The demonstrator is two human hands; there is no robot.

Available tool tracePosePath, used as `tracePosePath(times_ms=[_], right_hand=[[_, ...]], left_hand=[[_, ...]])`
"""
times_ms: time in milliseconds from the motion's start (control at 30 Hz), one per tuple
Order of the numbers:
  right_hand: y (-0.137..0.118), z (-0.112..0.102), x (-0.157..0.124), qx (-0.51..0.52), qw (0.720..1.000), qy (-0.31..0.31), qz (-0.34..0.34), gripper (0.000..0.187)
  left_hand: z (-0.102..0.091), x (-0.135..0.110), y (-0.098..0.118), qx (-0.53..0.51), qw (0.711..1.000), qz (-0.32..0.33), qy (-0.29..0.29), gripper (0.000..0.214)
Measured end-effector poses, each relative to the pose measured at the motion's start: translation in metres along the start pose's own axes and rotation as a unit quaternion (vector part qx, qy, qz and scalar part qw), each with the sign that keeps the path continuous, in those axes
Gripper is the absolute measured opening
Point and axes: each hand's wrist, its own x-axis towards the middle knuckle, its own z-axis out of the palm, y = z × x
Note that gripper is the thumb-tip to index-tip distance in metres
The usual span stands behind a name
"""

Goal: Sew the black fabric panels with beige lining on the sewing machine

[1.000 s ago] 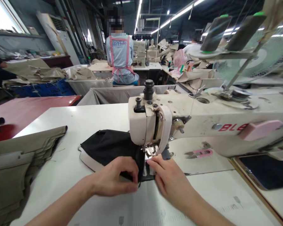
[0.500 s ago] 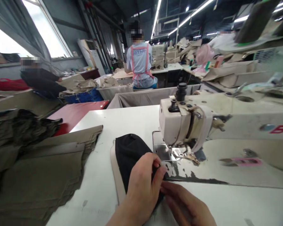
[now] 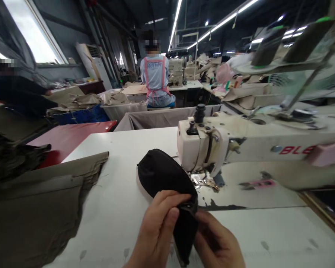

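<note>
Compared with half a second ago, the black fabric piece (image 3: 163, 173) is no longer spread flat on the white table (image 3: 123, 145). Its near end has been lifted and folded downward at the lower centre of the frame, and the pale edge seen along its left side before is now hidden. A second ago it was still held under the presser foot (image 3: 203, 181) of the sewing machine (image 3: 254, 149); now it is clear of the foot and lies just left of it.

The left hand (image 3: 159, 230) is closed on the piece, with the thumb and fingers pinched over the folded near edge. The right hand (image 3: 219, 243) is curled against the same fold from the right, its fingertips partly hidden behind the cloth. The hanging end is caught between the two hands, while the rounded far end rests on the table above them. A stack of olive fabric (image 3: 44, 201) lies at the lower left, well apart. Pink snips (image 3: 258, 183) are seen, blurred, on the machine bed at the right.
</note>
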Motion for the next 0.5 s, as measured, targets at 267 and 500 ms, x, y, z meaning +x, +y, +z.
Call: tracePosePath(times_ms=[267,500], right_hand=[[-0.001,0.012,0.011,0.066,0.996,0.052,-0.014,0.012],[0.000,0.007,0.010,0.039,0.998,0.034,-0.019,0.018]], left_hand=[[0.016,0.001,-0.002,-0.104,0.993,-0.050,0.035,0.032],[0.015,0.008,-0.007,-0.079,0.992,-0.054,0.081,0.013]])
